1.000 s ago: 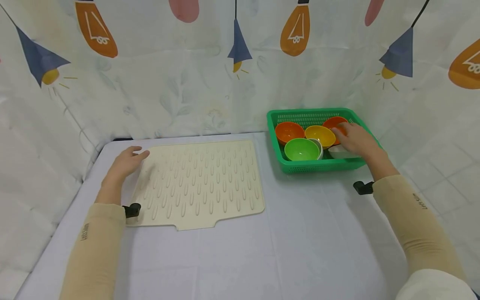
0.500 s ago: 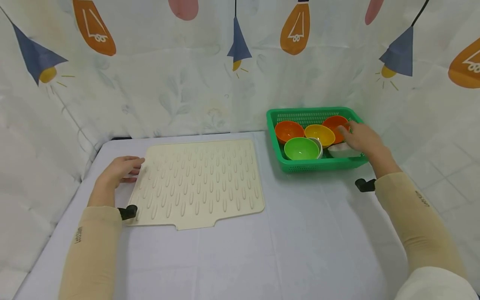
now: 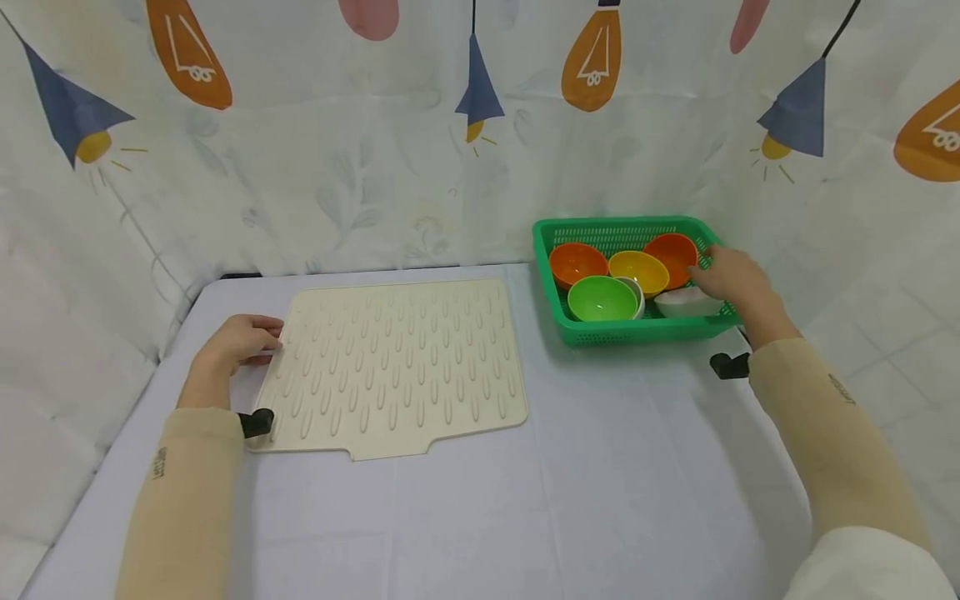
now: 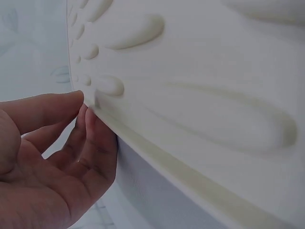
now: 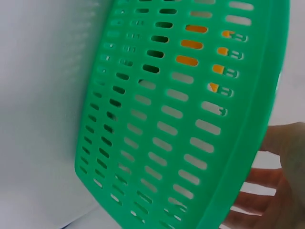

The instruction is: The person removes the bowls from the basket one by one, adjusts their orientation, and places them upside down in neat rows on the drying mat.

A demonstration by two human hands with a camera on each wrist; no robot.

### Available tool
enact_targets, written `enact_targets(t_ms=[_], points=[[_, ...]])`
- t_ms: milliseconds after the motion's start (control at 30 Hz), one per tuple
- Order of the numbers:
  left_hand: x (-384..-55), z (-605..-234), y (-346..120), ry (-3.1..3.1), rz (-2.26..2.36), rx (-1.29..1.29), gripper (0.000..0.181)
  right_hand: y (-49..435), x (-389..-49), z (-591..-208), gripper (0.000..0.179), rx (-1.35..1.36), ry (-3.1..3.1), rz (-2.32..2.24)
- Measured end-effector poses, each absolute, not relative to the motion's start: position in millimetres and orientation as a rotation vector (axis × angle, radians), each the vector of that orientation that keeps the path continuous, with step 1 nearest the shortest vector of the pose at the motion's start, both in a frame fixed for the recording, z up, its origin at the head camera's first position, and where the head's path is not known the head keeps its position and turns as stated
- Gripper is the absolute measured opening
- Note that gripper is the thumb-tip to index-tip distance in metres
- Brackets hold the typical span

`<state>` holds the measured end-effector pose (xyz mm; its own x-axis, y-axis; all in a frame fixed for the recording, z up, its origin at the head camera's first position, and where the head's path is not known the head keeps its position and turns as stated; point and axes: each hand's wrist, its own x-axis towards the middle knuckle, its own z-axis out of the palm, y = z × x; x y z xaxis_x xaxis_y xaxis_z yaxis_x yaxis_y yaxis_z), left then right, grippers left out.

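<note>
My left hand (image 3: 238, 340) pinches the likely light, pliable mat (image 3: 397, 367) by its handy left edge (image 4: 157, 152), grip unclear in my right hand (image 3: 733, 279).

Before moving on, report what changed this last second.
The left hand moved left to pinch the edge of the mat; the right hand shifted right, off the right orange bowl toward the rim of the basket. The basket, bowls and mat stayed put.

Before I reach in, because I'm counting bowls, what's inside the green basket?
In the green basket: a left orange bowl, right orange bowl, yellow bowl, green bowl, partly hidden white bowl, and front-right white bowl. Whatever lies beneath them is covered.
</note>
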<state>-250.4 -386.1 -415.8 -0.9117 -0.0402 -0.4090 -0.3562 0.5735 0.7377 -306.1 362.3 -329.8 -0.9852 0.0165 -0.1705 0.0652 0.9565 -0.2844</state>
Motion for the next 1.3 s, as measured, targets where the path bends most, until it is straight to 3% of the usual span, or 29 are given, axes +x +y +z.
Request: enact_targets(t_ms=[533, 833, 1300], points=[[-253.5, -421.0, -387.5, 2.471, 1.247, -0.323, 0.070, 375.6, -343.7, -319.7, 0.075, 0.078, 2.778, -0.646], [-250.8, -419.2, -388.0, 2.473, 1.243, -0.316, 0.070, 377.6, -359.3, -327.2, 0.064, 0.102, 2.658, -0.771], [-248.0, -414.3, -388.8, 2.465, 1.252, -0.318, 0.070, 362.6, -364.4, -324.4, 0.056, 0.089, 2.684, -0.694]])
